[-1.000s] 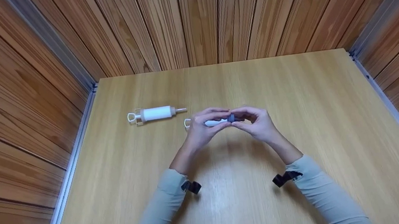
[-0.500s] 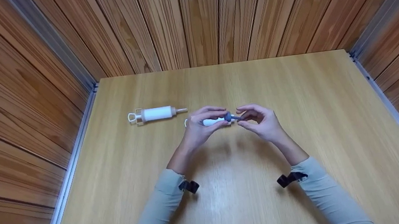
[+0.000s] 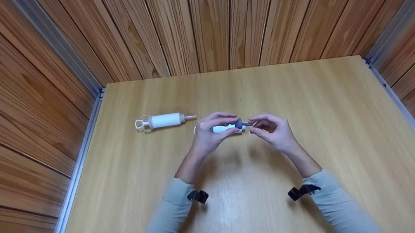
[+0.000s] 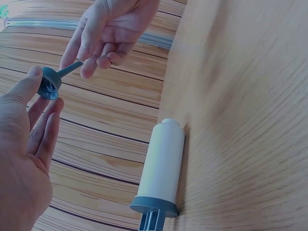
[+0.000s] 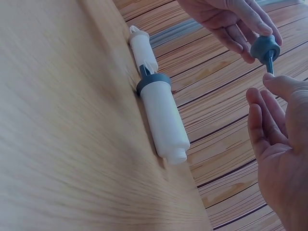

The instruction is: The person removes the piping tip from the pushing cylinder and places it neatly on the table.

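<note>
My left hand (image 3: 206, 134) holds a blue-grey nozzle cap (image 4: 49, 83) by its wide hollow end, between thumb and fingers. Its thin spout points right, towards my right hand (image 3: 276, 132). The right thumb tip (image 5: 273, 81) lies at the spout's end, with the fingers loosely bent and apart from it; contact there is hard to tell. Below the hands, a white syringe-like barrel (image 5: 164, 118) with a blue-grey collar (image 4: 153, 205) lies on its side on the table. Its narrow neck is bare. In the head view, the left hand partly covers this barrel.
A second white syringe (image 3: 166, 120) with a beige collar, loop handle and attached nozzle lies left of the hands. The wooden table (image 3: 220, 224) ends at a plank wall (image 3: 216, 21) behind, with metal rails (image 3: 78, 147) along the sides.
My right hand has drawn back to the right from the left hand, uncovering the nozzle cap's spout. The left hand keeps hold of the cap, nearly still.
</note>
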`<state>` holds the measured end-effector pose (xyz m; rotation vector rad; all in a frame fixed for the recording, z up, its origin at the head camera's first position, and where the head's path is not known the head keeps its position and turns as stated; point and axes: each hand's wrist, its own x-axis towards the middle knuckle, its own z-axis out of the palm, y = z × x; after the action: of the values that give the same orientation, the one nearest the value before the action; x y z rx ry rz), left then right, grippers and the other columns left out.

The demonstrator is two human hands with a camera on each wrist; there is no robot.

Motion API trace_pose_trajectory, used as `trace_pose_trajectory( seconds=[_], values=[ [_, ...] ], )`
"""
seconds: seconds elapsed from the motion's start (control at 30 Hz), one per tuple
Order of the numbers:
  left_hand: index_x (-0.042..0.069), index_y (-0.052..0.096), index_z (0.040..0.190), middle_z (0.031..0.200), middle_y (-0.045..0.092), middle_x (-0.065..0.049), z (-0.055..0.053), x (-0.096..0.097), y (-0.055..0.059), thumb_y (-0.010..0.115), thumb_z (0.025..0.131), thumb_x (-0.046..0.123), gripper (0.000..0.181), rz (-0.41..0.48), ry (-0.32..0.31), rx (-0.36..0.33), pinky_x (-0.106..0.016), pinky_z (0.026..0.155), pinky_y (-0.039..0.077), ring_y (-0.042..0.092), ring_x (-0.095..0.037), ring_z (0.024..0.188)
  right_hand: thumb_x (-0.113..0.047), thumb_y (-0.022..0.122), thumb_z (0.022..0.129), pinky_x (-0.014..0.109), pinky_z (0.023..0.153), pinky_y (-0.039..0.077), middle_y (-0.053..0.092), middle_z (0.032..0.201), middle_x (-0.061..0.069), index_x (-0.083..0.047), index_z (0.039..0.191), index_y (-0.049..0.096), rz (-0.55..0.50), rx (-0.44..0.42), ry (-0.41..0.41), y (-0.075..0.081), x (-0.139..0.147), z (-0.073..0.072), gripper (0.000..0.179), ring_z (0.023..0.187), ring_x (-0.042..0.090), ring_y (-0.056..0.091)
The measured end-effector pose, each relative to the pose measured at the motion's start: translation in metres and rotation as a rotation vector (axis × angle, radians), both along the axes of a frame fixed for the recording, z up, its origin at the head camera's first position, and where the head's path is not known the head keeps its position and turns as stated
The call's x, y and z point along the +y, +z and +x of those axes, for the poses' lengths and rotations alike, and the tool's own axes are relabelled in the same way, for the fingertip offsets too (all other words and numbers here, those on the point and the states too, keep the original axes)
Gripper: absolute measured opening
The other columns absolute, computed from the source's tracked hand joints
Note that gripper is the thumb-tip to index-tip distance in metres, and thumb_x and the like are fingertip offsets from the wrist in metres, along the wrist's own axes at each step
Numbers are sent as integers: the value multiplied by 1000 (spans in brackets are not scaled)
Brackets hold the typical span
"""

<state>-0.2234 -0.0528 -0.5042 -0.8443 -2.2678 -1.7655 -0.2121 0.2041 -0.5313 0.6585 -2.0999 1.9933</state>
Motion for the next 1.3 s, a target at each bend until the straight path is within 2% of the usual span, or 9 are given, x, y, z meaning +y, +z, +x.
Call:
trace_pose_trajectory(
  seconds=[0.23,0.4,0.53,0.83,1.03,1.3],
  values=[
    [9,86,126,133,81,-13,5,2,-2,88,97,13,29,12,-14,6,-35,109,64,78,-30,125,21,73,95,16,81,63,83,106,-11,18,119,74,9,10,0,-2,-1,5,24,91,3,78],
    [9,86,126,133,82,-11,7,3,-3,89,97,15,29,-3,-5,6,-35,111,63,78,-28,127,18,73,98,17,81,64,82,104,-13,18,117,76,14,-28,-15,-3,-2,9,19,91,4,79],
    [8,86,125,132,82,-12,7,2,-4,89,97,14,29,0,-8,14,-36,110,64,79,-29,125,17,73,98,17,80,64,82,104,-12,16,116,78,18,-28,-24,-2,-2,9,18,91,4,78],
    [6,86,125,132,82,-15,3,4,0,88,97,12,28,11,-26,31,-31,107,65,80,-30,122,22,72,95,15,78,63,82,101,-11,19,112,78,-21,29,18,4,-4,4,18,89,3,77],
    [4,85,125,131,82,-16,3,5,0,89,96,11,30,22,-38,36,-30,106,65,81,-31,120,23,71,95,16,80,64,81,102,-10,19,112,77,-29,39,45,6,-6,3,18,90,3,78],
    [4,85,125,130,82,-16,2,6,-1,89,97,10,29,25,-41,30,-32,106,66,81,-32,120,22,71,95,17,80,64,80,101,-10,18,111,78,-27,35,37,7,-8,2,18,90,4,78]
  ],
)
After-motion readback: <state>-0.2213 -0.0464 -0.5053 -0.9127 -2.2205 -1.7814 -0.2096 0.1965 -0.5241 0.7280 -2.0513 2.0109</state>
